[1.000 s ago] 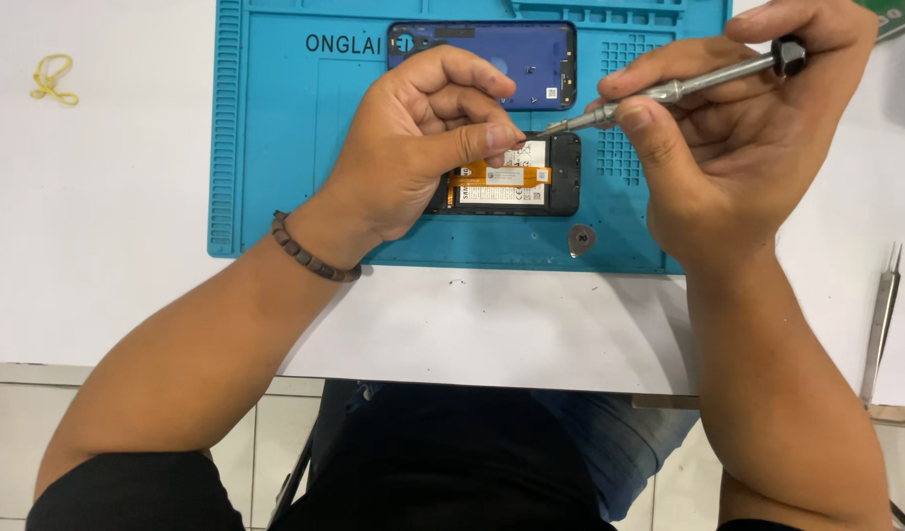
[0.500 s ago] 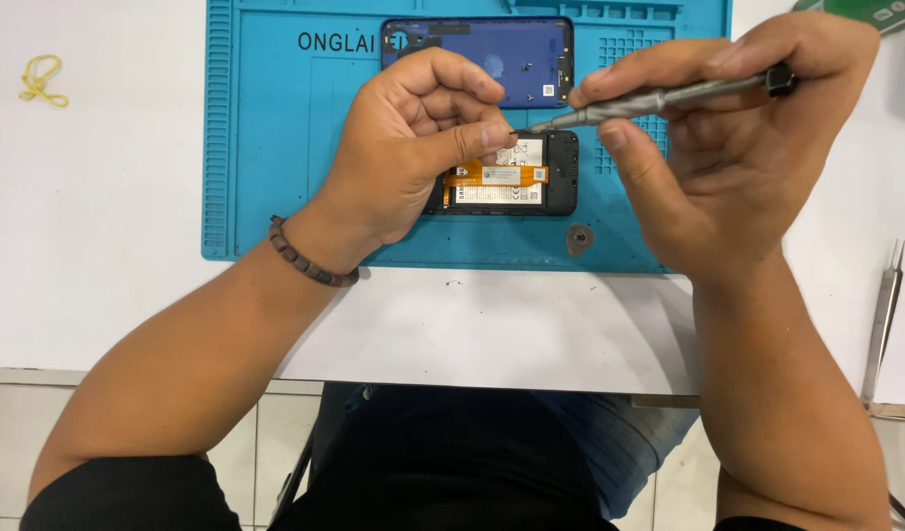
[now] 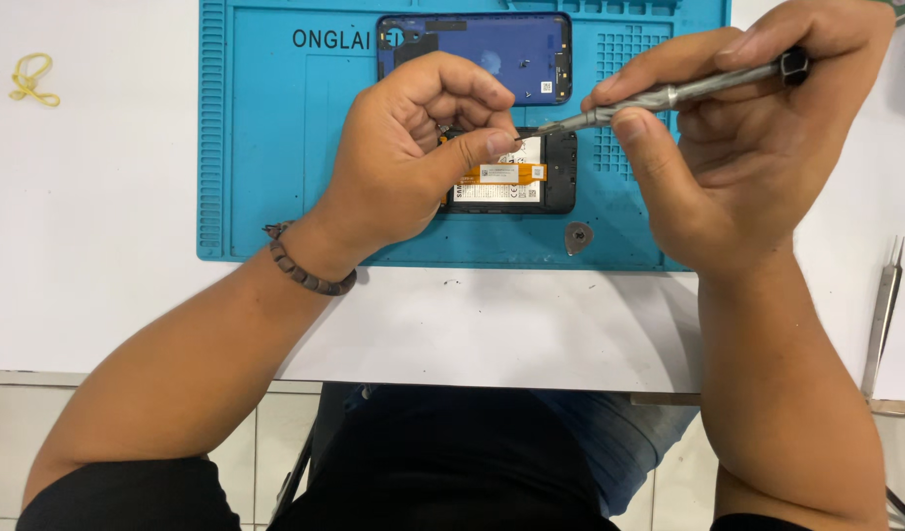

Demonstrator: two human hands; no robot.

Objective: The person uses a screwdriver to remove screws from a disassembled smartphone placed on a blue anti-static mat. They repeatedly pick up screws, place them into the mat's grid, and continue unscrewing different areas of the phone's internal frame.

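My right hand pinches a screwdriver, tip at the open phone | my left hand curls on the phone, thumb pressing it to the mat | pick nearby, blue cover beyond | tweezers right, yellow band left, white table.

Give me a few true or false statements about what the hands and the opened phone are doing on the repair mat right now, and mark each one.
1. The right hand holds a silver screwdriver with its tip at the opened phone. True.
2. The left hand lies flat on the white table, away from the phone. False: it rests on the phone, on the blue mat.
3. A blue back cover lies on the mat beyond the phone. True.
4. The tweezers are gripped in the left hand. False: they lie untouched on the table at the right.
5. A yellow rubber band lies on the table left of the mat. True.
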